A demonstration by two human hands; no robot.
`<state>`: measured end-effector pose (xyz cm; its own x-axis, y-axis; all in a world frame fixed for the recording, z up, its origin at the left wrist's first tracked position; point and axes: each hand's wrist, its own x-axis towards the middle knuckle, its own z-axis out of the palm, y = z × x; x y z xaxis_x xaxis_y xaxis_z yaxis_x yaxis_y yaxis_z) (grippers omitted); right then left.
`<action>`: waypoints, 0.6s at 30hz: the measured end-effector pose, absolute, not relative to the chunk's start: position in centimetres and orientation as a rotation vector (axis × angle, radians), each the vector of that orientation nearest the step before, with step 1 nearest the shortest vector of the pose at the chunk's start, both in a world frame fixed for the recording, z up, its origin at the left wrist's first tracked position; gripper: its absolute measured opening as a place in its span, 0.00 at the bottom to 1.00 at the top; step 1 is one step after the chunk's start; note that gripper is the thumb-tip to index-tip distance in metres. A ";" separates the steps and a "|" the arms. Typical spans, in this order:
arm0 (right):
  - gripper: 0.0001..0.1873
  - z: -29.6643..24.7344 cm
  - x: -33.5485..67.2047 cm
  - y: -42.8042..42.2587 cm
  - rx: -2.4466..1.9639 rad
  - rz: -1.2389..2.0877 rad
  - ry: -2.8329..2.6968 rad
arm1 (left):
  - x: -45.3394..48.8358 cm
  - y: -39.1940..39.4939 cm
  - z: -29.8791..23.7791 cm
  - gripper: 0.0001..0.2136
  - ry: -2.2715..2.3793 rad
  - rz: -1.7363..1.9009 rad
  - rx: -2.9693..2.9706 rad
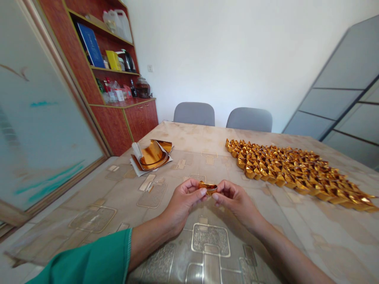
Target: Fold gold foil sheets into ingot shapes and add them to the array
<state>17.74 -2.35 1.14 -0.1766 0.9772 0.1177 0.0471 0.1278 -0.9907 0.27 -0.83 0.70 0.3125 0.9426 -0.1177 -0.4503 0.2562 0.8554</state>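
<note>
Both left hand and right hand pinch one gold foil ingot; dozens more ingots lie beside

Left hand and right hand both pinch a small gold foil piece at the fingertips; exact fold hard to read from here. Folded foil ingots lie in packed rows on the patterned table cover, right of the hands. Curled foil sheets sit on paper, left.
</note>
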 end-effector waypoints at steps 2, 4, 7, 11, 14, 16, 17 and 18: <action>0.21 1.0 17.7 -2.3 -1.079 1.200 -1.447 | 0.3 -0.8 0.6 0.16 0.735 1.054 0.808; 0.21 0.9 17.7 -2.3 -1.084 1.205 -1.453 | 0.3 -0.8 0.5 0.17 0.749 1.049 0.816; 0.21 0.8 17.7 -2.3 -1.065 1.252 -1.466 | 0.4 -0.7 0.3 0.16 0.778 1.063 0.846; 0.20 0.9 17.7 -2.4 -1.056 1.273 -1.472 | 0.5 -0.6 0.1 0.15 0.788 1.109 0.896; 0.21 1.0 17.6 -2.5 -1.052 1.255 -1.464 | 0.4 -0.5 0.1 0.15 0.805 1.112 0.868; 0.22 1.0 17.5 -2.5 -1.056 1.258 -1.450 | 0.4 -0.5 0.1 0.16 0.815 1.090 0.824; 0.22 1.0 17.5 -2.5 -1.061 1.269 -1.438 | 0.4 -0.5 0.1 0.17 0.817 1.082 0.809; 0.22 1.1 17.4 -2.5 -1.065 1.284 -1.423 | 0.4 -0.5 0.2 0.17 0.815 1.077 0.804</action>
<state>17.45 -2.52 1.07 -0.2091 0.9749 0.0771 0.0226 0.0836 -0.9962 0.36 -0.48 0.17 0.2609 0.9506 -0.1681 -0.4194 0.2685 0.8672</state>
